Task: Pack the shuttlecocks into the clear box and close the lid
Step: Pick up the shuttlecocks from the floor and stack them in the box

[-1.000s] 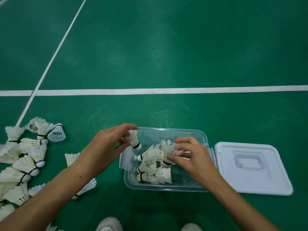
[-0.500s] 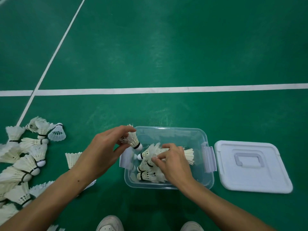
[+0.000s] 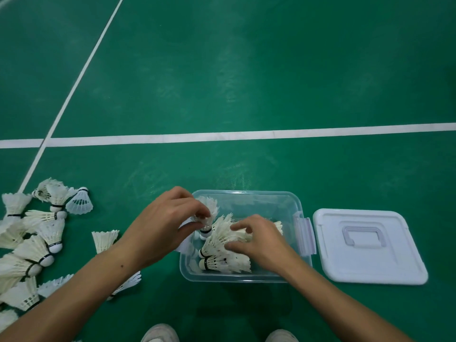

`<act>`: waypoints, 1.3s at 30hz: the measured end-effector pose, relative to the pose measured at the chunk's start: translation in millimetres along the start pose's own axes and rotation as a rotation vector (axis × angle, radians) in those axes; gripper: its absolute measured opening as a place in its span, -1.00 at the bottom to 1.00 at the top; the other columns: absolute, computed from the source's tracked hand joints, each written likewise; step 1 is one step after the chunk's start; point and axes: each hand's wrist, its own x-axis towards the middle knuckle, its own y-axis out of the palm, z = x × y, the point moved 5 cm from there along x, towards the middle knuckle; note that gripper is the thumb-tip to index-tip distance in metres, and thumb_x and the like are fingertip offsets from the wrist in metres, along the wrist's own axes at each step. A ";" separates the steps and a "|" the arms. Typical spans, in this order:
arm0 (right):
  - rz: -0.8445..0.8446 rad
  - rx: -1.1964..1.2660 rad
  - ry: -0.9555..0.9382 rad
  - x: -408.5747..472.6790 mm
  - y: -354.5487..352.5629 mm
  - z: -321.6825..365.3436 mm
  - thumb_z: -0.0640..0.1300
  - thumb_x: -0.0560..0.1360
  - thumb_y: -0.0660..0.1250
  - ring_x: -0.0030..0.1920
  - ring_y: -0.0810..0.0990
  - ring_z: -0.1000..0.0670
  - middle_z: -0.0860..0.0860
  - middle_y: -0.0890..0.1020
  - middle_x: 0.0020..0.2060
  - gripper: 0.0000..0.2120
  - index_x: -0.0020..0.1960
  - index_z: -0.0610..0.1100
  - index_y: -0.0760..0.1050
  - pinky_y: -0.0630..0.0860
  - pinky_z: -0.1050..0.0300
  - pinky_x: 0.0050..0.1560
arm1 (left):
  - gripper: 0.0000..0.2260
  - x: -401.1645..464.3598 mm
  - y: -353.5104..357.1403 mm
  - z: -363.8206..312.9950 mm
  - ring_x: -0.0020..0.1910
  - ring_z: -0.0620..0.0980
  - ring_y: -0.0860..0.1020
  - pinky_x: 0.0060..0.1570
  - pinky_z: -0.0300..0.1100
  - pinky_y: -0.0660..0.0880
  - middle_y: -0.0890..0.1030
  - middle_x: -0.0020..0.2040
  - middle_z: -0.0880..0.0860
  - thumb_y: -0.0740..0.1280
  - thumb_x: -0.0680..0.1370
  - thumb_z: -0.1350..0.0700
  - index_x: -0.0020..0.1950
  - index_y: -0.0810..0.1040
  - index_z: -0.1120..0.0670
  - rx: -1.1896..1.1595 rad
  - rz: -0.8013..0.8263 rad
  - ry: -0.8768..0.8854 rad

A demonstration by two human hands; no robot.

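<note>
— Progress? Clear box (image 3: 246, 198) holds a few shuttlecocks (image 3: 222, 243); lid (image 3: 370, 245) lies beside it.
— Early. Left hand (image 3: 162, 228) pinches one shuttlecock (image 3: 209, 211) over the box, right hand (image 3: 261, 240) spreads loosely on those inside; floor pile (image 3: 32, 238) remains.

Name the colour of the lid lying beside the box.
White lid, seen in the head view.

Green court floor (image 3: 246, 70) fills the view, scuffed w/ pale marks in places. One white line (image 3: 246, 135) runs straight across; a thinner white line (image 3: 81, 72) cuts diagonally at left, crossing it. Two light shoe toes (image 3: 160, 333) (pale, worn-looking) poke in at bottom edge.
</note>
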 end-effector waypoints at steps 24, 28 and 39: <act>-0.339 -0.170 -0.216 -12.1 -21.2 -20.1 0.09 0.55 0.50 -0.09 0.61 0.07 0.11 0.66 -0.10 -0.82 0.05 0.01 0.73 0.62 0.08 -0.04 | -0.38 7.5 89.0 3.8 0.16 -0.07 0.63 0.17 -0.12 0.62 0.54 0.35 -0.02 0.54 0.53 0.21 0.53 0.39 -0.04 -0.324 0.263 -0.614; -0.223 -0.200 -0.184 -3.9 -1.6 -16.3 0.07 0.57 0.47 -0.01 0.66 0.03 0.08 0.71 -0.01 -0.80 0.12 0.00 0.72 0.63 0.06 0.02 | -0.35 13.1 105.5 2.5 0.27 0.01 0.56 0.29 -0.10 0.52 0.52 0.41 0.06 0.48 0.53 0.27 0.56 0.34 0.00 -0.197 0.320 -0.584; -0.004 -0.037 -0.064 16.1 15.8 -28.4 -0.05 0.48 0.59 -0.11 0.68 0.11 0.04 0.77 -0.06 -0.75 0.12 -0.09 0.73 0.63 0.17 0.01 | -0.42 17.7 116.3 6.8 0.14 -0.04 0.54 0.19 -0.09 0.57 0.48 0.34 0.01 0.54 0.49 0.21 0.42 0.40 -0.05 -0.198 0.301 -0.578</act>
